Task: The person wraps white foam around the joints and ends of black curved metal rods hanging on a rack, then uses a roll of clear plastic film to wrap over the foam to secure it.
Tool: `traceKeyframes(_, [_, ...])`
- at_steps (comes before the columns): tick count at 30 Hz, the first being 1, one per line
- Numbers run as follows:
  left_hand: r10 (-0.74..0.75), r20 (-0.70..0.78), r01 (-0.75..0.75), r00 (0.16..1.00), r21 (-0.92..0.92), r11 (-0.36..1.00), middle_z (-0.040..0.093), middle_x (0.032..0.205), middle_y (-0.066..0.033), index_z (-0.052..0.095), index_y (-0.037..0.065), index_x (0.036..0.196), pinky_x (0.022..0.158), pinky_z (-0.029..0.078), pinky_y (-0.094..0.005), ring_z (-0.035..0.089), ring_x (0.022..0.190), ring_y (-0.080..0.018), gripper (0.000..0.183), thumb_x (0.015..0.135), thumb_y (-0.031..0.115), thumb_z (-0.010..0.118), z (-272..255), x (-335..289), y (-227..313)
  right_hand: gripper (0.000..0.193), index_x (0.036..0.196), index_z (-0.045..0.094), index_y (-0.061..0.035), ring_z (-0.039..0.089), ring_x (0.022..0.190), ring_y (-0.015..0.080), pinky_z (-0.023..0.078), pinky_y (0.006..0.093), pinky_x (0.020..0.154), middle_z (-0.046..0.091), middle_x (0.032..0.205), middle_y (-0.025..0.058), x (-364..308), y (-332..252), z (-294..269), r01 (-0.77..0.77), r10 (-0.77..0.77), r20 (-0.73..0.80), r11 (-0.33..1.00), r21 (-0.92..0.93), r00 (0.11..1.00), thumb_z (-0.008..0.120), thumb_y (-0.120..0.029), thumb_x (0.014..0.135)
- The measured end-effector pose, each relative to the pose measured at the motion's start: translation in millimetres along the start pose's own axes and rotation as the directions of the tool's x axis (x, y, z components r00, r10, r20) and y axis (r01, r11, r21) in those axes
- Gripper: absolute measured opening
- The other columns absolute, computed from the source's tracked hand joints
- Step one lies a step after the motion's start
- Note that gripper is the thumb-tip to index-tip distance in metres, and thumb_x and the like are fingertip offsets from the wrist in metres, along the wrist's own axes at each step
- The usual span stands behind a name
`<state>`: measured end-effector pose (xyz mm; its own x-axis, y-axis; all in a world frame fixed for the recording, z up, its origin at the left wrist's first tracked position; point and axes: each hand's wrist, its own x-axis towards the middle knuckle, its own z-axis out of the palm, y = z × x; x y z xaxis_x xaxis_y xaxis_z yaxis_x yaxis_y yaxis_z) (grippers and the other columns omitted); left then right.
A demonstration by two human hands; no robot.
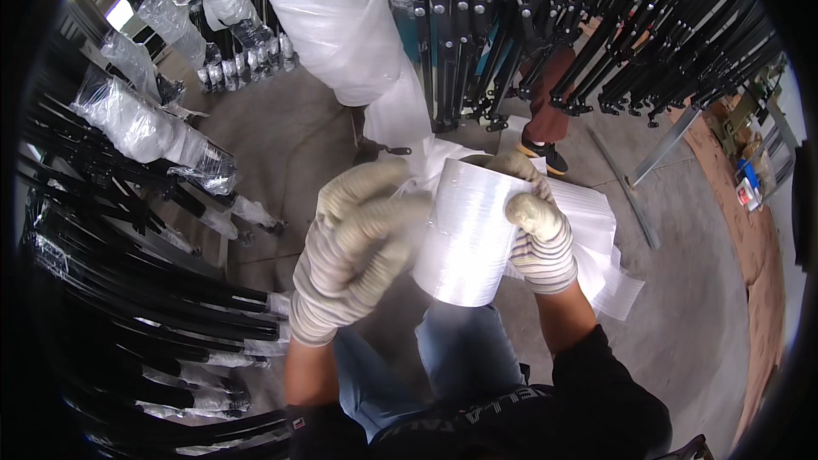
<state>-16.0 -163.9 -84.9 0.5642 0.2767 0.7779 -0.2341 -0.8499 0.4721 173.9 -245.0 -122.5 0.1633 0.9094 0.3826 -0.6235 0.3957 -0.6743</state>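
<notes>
Fingers of the right hand [538, 226], in a knitted glove with a striped cuff, grip a roll of shiny clear film [470, 234], thumb on its near side and the others over the upper end, apparently to steady its weight. The left hand [354, 238], gloved alike, has its fingers loosely curved and spread beside the roll's left edge; nothing shows in them, and blur hides whether the tips touch it. The roll is upright but slightly tilted, in front of the person's body, above jeans-clad knees [473, 345], probably so both hands reach it easily. Beyond it, thin white sheets [588, 217] lie loosely on the concrete floor [682, 290]. At left, black bars [153, 281] lie in a stack, some ends covered in film, likely against scratches. Farther off, a large bundle [332, 21] stands swathed in white wrapping, perhaps for padding. To its right are close rows of black metal parts [464, 43], and among them another person's leg [550, 111] in dark red trousers.
</notes>
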Motion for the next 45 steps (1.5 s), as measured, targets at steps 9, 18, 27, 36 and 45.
traceKeyframes(9, [0.076,0.233,-0.138,0.97,0.265,0.954,0.057,0.093,-0.003,0.066,0.014,0.089,0.08,0.04,-0.0363,0.049,0.09,-0.0229,0.033,0.06,0.029,0.072,-4,21,15,0.046,0.099,0.048,-0.0035,0.057,0.078,0.0157,0.049,0.0268,0.071,0.057,0.087,0.0083,2,-12,13,-0.26,0.254,-0.113,0.965,-0.041,0.961,0.07,-0.026,0.065])
traceKeyframes(18, [0.117,0.191,-0.196,0.975,0.47,0.861,0.053,0.077,-0.0029,0.052,0.015,0.072,0.074,0.042,-0.0366,0.052,0.076,-0.0207,0.009,0.078,0.019,0.057,21,3,4,0.048,0.102,0.054,-0.0025,0.055,0.085,0.0137,0.044,0.0251,0.078,0.058,0.089,0.0066,-1,-3,15,-0.432,0.391,-0.285,0.897,-0.094,0.875,0.069,-0.035,0.07])
traceKeyframes(27, [-0.371,-0.689,0.333,0.623,-0.195,0.922,0.047,0.078,0.0,0.047,0.006,0.087,0.063,0.039,-0.0173,0.043,0.068,-0.0059,0.005,0.085,0.004,0.043,47,7,-15,0.04,0.121,0.038,0.0065,0.054,0.101,0.0182,0.044,0.0248,0.087,0.05,0.116,0.0146,-52,88,9,0.178,-0.298,-0.113,0.787,-0.591,0.948,0.049,-0.006,0.085])
traceKeyframes(36, [-0.333,-0.749,-0.078,0.572,-0.454,0.887,0.043,0.061,0.0039,0.049,0.005,0.094,0.046,0.029,-0.0138,0.034,0.049,-0.002,0.015,0.082,0.013,0.055,16,44,-45,0.094,0.131,0.021,-0.0012,0.037,0.11,0.0369,0.03,0.0453,0.094,0.034,0.12,0.0214,-35,26,68,0.475,-0.183,0.439,0.269,-0.838,0.879,0.076,-0.025,0.058])
traceKeyframes(45, [-0.32,-0.163,0.221,0.933,-0.443,0.869,0.05,0.064,0.0042,0.055,0.002,0.094,0.045,0.035,-0.0148,0.045,0.048,-0.0056,0.038,0.071,0.028,0.07,-70,60,17,0.093,0.121,0.033,-0.0095,0.049,0.102,0.0185,0.042,0.0337,0.087,0.048,0.112,0.0068,23,-63,83,0.293,-0.24,0.168,0.808,-0.512,0.956,0.085,-0.022,0.045])
